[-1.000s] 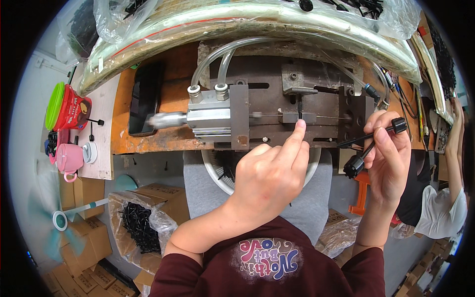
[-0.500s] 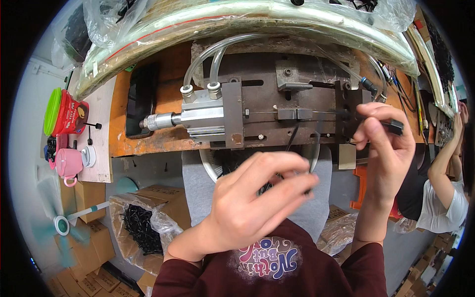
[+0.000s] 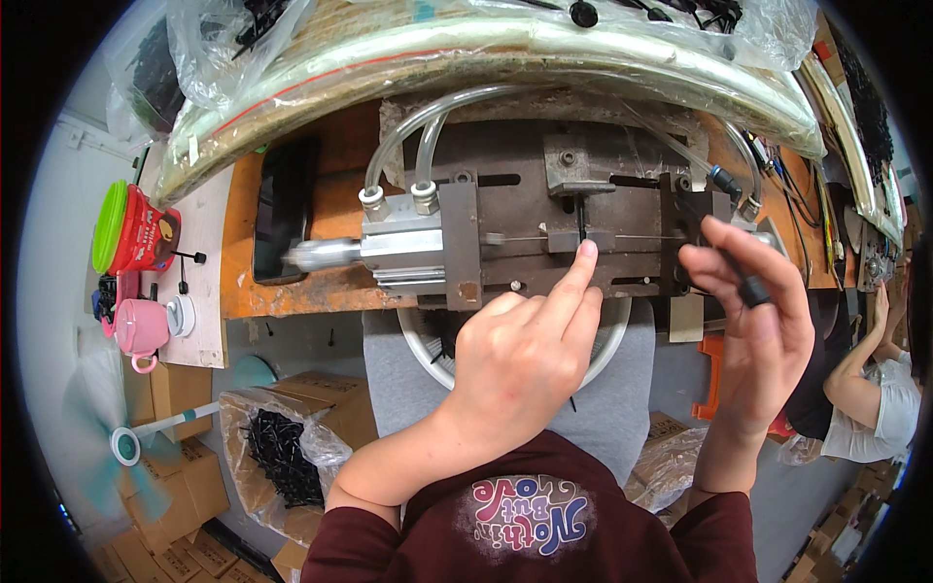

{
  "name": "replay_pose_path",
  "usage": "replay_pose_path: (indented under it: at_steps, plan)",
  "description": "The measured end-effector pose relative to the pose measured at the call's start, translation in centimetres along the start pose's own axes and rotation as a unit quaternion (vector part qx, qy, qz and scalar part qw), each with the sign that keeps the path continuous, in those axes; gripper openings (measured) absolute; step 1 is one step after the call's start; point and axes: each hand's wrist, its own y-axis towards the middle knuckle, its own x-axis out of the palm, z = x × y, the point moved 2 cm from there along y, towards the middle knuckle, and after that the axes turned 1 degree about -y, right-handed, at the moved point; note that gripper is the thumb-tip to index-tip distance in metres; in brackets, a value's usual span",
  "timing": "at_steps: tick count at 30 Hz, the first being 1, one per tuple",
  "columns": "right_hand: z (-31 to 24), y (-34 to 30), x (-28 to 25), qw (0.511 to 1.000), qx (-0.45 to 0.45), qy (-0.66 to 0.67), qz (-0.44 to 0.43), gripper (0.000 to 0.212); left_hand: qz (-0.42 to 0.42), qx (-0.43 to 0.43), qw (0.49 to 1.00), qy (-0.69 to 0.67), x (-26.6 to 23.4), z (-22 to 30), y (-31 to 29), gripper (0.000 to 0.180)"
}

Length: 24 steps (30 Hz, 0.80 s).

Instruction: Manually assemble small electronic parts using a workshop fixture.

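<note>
My left hand [image 3: 525,355] points its index finger at a thin black part [image 3: 583,214], its fingertip at the near end of it. That part lies across a small metal block [image 3: 562,241] in the middle of a dark metal fixture [image 3: 466,146]. The other left fingers are curled, and what is under them is hidden. My right hand [image 3: 763,311] is at the fixture's right end, its fingers bent around a dark bar with a black cylindrical end [image 3: 753,290]. A thin wire [image 3: 646,237] runs sideways through the block.
A silver air cylinder [image 3: 403,255] with clear hoses [image 3: 418,107] sits at the fixture's left. A dark phone [image 3: 282,209] and pink cup [image 3: 141,325] lie further left. A bag of black parts [image 3: 282,457] and a turning fan [image 3: 124,445] are below. Another person [image 3: 870,389] works at the right.
My left hand has gone up to the block, where the thin black part now lies. The bar in my right hand has swung downward. The cylinder's blurred rod reaches further right.
</note>
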Motion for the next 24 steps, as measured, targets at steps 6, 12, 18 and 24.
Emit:
replay_pose_path:
  at_steps: [6,12,18,24]
  plan:
    - [0.0,-0.9,0.5,0.989,-0.032,-0.127,-0.064,0.035,-0.068,-0.001,0.99,-0.122,-4.2,-0.6,2.7,0.026]
    - [1.4,-1.8,3.2,0.934,-0.12,-0.313,-0.127,0.028,0.168,0.089,0.981,-0.045,-7.9,-6.0,12.0,0.018]
    - [3.5,-1.7,5.1,0.889,-0.17,-0.402,-0.142,0.024,0.046,0.041,0.99,-0.128,-6.1,-8.0,16.3,0.024]
    - [3.3,-1.0,4.5,0.873,-0.169,-0.429,-0.162,0.021,0.036,0.031,0.99,-0.129,-7.5,-6.3,14.5,0.022]
